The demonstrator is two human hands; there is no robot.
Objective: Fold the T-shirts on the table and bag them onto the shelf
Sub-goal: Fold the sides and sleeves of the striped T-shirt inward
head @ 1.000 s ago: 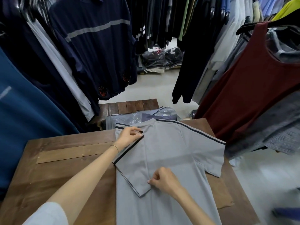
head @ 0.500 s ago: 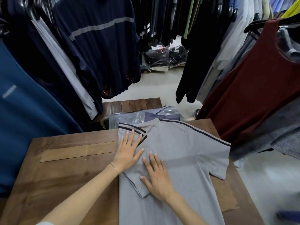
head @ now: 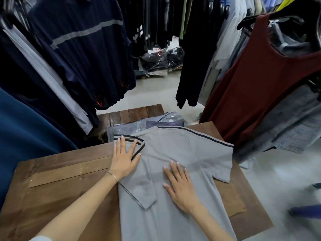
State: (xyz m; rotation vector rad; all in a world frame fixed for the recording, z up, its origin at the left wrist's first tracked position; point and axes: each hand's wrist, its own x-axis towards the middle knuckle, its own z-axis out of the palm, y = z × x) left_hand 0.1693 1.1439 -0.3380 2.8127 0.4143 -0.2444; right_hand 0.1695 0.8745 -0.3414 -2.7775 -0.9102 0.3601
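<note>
We see a grey T-shirt [head: 182, 153] lying flat on the wooden table [head: 60, 188], its collar end at the far side and its body running toward the near edge. Its left side is folded inward, so the left sleeve [head: 139, 192] lies on top of the body, pointing near. The right sleeve [head: 220, 171] is spread out to the right.

Our left hand [head: 124, 160] lies flat on the folded left shoulder, fingers straight and spread wide, fingertips reaching the dark-striped trim at the far left corner. It grips nothing; the palm presses the cloth down. A thin bracelet [head: 112, 175] circles that wrist.

Our right hand [head: 180, 184] rests flat on the middle of the shirt, just right of the folded sleeve, fingers straight and spread wide, holding nothing.

Beyond the far edge of the table lie bagged garments [head: 137, 126] in clear plastic. Hanging clothes surround us, with a maroon tank top [head: 257, 80] on the right.
</note>
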